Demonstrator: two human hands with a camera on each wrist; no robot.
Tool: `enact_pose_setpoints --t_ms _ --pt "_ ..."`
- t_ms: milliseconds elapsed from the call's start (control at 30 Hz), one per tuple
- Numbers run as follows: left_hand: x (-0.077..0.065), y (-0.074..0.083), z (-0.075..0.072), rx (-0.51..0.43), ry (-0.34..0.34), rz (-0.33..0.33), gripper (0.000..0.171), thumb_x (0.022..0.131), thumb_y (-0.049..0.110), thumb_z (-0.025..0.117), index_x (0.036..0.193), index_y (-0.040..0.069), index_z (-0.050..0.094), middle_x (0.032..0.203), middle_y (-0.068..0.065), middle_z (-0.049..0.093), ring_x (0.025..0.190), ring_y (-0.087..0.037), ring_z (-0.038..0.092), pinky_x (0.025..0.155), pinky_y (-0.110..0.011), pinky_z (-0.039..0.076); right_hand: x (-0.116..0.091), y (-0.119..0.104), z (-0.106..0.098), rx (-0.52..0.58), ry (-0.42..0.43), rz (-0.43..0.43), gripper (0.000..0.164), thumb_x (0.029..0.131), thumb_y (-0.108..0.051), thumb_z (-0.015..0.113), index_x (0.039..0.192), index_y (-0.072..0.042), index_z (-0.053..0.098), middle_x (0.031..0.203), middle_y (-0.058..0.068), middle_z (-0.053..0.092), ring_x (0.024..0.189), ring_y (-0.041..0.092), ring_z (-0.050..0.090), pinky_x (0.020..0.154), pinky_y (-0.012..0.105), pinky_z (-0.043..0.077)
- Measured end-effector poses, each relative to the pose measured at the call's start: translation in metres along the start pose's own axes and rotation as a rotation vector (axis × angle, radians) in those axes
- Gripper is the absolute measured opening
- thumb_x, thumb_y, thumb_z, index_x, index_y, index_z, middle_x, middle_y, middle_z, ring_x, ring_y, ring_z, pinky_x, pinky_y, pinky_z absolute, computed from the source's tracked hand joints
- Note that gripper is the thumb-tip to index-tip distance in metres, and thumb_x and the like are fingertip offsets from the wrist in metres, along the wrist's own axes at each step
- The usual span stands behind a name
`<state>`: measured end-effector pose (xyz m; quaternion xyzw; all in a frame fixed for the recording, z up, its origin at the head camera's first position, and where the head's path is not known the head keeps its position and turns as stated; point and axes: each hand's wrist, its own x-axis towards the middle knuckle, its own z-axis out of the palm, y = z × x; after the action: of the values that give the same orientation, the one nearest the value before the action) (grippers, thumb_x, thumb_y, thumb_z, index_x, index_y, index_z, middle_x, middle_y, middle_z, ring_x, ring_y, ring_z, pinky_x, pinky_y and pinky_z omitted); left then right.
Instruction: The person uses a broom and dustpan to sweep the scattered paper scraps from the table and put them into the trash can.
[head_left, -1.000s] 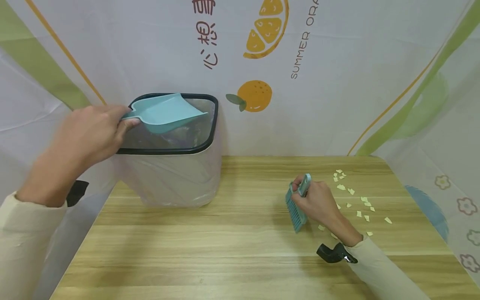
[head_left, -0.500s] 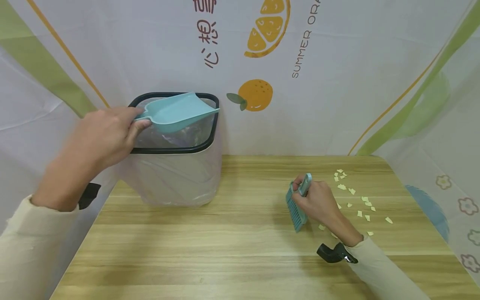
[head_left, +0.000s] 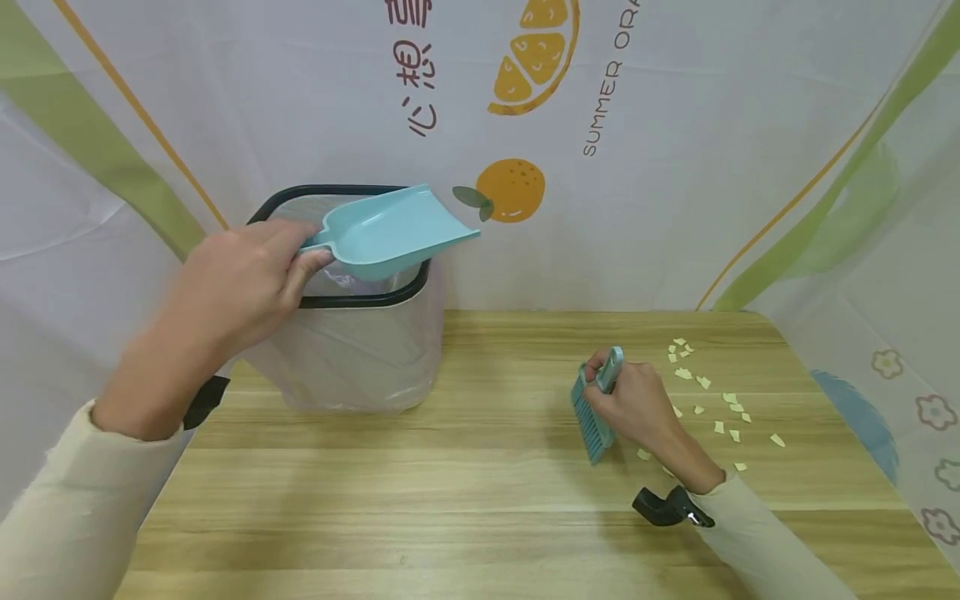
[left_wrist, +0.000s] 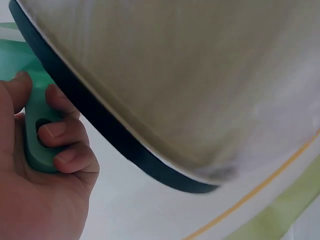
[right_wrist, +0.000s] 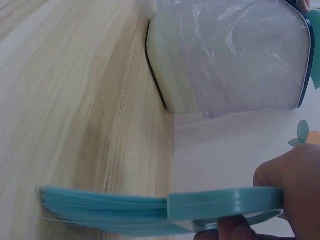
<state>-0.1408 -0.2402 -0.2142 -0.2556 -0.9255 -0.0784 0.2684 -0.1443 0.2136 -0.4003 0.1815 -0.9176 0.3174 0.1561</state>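
My left hand grips the handle of a light blue dustpan above a lined trash bin. The pan's front lip reaches past the bin's right rim, and no scraps show on it. In the left wrist view, fingers curl round the green-looking handle beside the bin's dark rim. Farther right, my right hand holds a small blue brush with its bristles down at the table. The right wrist view shows the brush's bristles against the wood.
Several pale paper scraps lie scattered right of and behind the right hand. The wooden table runs up to a printed curtain at the back. A clear plastic bag covers the bin's outside.
My left hand has moved right with the dustpan, from over the bin's left part until the lip passes the right rim. The right hand and brush have stayed put.
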Motion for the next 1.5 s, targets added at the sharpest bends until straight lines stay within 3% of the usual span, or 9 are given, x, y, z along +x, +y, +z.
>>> enact_pose_setpoints --t_ms 300,567,700,867,1067,1133,1300,1400,1500 --pt "-0.001 0.022 0.007 -0.034 0.051 0.072 0.026 0.108 0.016 0.071 0.125 -0.002 0.063 0.112 -0.018 0.072 0.1 -0.04 0.07 0.079 -0.061 0.055 0.0 0.0 0.0 0.006 -0.006 -0.014 0.008 0.089 -0.002 0.067 0.092 -0.009 0.067 0.07 0.0 0.066 0.053 0.009 0.047 0.048 0.028 0.038" --pt "0.001 0.04 0.015 -0.007 0.096 0.155 0.025 0.106 0.021 0.071 0.102 0.003 0.053 0.079 -0.006 0.047 0.068 -0.029 0.049 0.055 -0.046 0.043 -0.001 -0.001 -0.001 0.003 -0.022 -0.01 0.006 0.09 -0.003 0.069 0.093 -0.007 0.067 0.074 0.003 0.07 0.054 0.01 0.051 0.049 0.028 0.042" --pt "0.001 0.049 0.02 -0.027 0.107 0.193 0.037 0.116 0.038 0.055 0.102 0.004 0.054 0.08 -0.006 0.049 0.068 -0.028 0.048 0.056 -0.045 0.044 -0.001 0.0 -0.001 0.002 -0.023 -0.013 0.005 0.091 -0.003 0.068 0.094 -0.007 0.067 0.074 0.003 0.07 0.054 0.009 0.052 0.048 0.028 0.043" --pt "0.0 0.062 0.024 -0.064 0.108 0.23 0.04 0.117 0.04 0.052 0.114 0.0 0.059 0.087 -0.009 0.059 0.068 -0.027 0.051 0.053 -0.044 0.046 -0.001 0.001 -0.001 -0.014 -0.015 -0.018 0.002 0.093 -0.009 0.065 0.093 -0.009 0.067 0.07 -0.002 0.067 0.054 0.009 0.049 0.05 0.029 0.041" --pt "0.0 0.08 0.031 -0.086 0.099 0.293 0.064 0.12 0.051 0.023 0.115 -0.002 0.059 0.085 -0.008 0.056 0.067 -0.023 0.048 0.054 -0.037 0.043 -0.001 0.0 -0.002 -0.014 -0.009 -0.022 0.002 0.094 -0.01 0.066 0.092 -0.01 0.067 0.065 -0.007 0.061 0.053 0.007 0.045 0.05 0.029 0.038" --pt "0.0 0.084 0.036 -0.089 0.084 0.317 0.065 0.12 0.049 0.021 0.117 -0.004 0.059 0.088 -0.01 0.059 0.07 -0.025 0.052 0.057 -0.038 0.046 -0.001 -0.001 -0.002 -0.019 -0.018 -0.013 0.004 0.094 -0.009 0.065 0.09 -0.01 0.067 0.061 -0.009 0.053 0.051 0.006 0.041 0.049 0.029 0.036" --pt "-0.003 0.092 0.052 -0.131 0.036 0.361 0.065 0.119 0.047 0.021 0.121 -0.007 0.057 0.097 -0.013 0.063 0.08 -0.029 0.058 0.068 -0.04 0.052 -0.002 -0.002 -0.003 -0.023 -0.036 0.023 0.009 0.098 -0.01 0.066 0.095 -0.003 0.071 0.056 -0.009 0.039 0.048 0.007 0.039 0.046 0.029 0.035" --pt "-0.007 0.096 0.064 -0.162 0.013 0.372 0.062 0.119 0.046 0.022 0.121 -0.007 0.056 0.096 -0.012 0.062 0.081 -0.028 0.058 0.071 -0.039 0.052 -0.001 0.0 -0.002 -0.032 -0.024 0.017 0.016 0.102 -0.017 0.071 0.096 -0.002 0.072 0.057 -0.004 0.05 0.05 0.011 0.05 0.046 0.033 0.044" --pt "-0.011 0.099 0.076 -0.179 -0.028 0.368 0.045 0.12 0.036 0.043 0.123 -0.007 0.056 0.1 -0.012 0.064 0.085 -0.028 0.061 0.075 -0.039 0.054 -0.001 0.002 -0.001 -0.052 -0.012 -0.022 0.02 0.103 -0.024 0.075 0.1 -0.004 0.073 0.068 0.005 0.067 0.059 0.018 0.066 0.053 0.04 0.055"
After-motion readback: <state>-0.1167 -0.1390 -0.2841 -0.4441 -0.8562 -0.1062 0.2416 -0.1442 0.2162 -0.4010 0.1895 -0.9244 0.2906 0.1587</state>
